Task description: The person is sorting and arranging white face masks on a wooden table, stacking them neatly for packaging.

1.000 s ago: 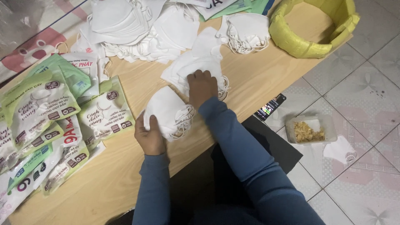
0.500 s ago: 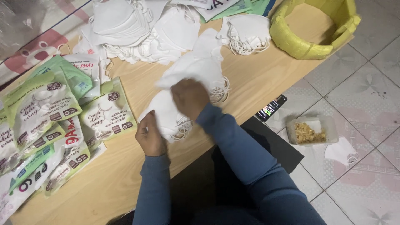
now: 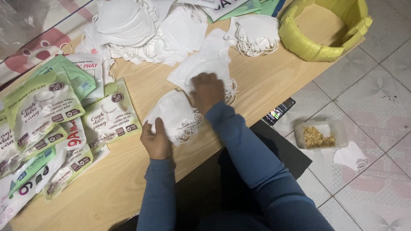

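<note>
Far left of the table: green-and-white mask packets, overlapping, printed side up. Next, the left hand pinches the near-left edge of a small stack of white masks, thumb on top, fingers under. The stack's long axis runs from that pinch up and right toward the right hand, which lies palm-down at its far-right end, fingers curled onto the loose masks just beyond; whether it grips one cannot be told. Behind, a big mask heap. Right of it, a yellow basket. On the floor: a phone, a tub.
</note>
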